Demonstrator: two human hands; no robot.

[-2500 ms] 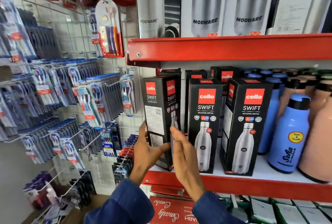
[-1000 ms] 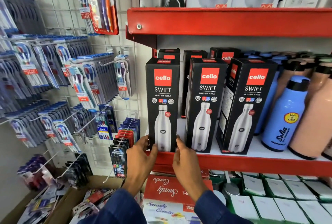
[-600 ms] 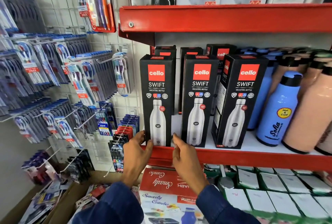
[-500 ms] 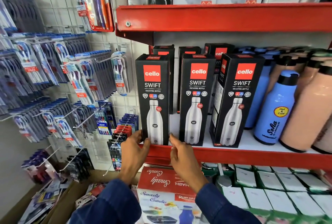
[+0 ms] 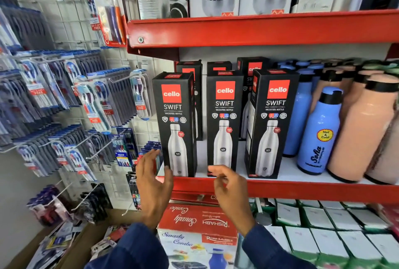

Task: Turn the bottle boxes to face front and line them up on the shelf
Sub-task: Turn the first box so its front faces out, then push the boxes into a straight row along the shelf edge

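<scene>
Both hands have let go of the leftmost box and drawn back a little from the shelf edge. Nearest the camera, the left hand [image 5: 153, 184] hovers open with fingers spread, its thumb just beside the lower left corner of the left box [image 5: 176, 125]; whether it touches is hard to tell. The right hand [image 5: 230, 189] is loosely curled and holds nothing, in front of the middle box [image 5: 224, 122]. Beyond them, three boxes stand upright along the front of the red shelf [image 5: 302, 188], labels forward; the right box [image 5: 271, 123] looks slightly angled. Further boxes wait behind. I judge the front row nearly finished.
</scene>
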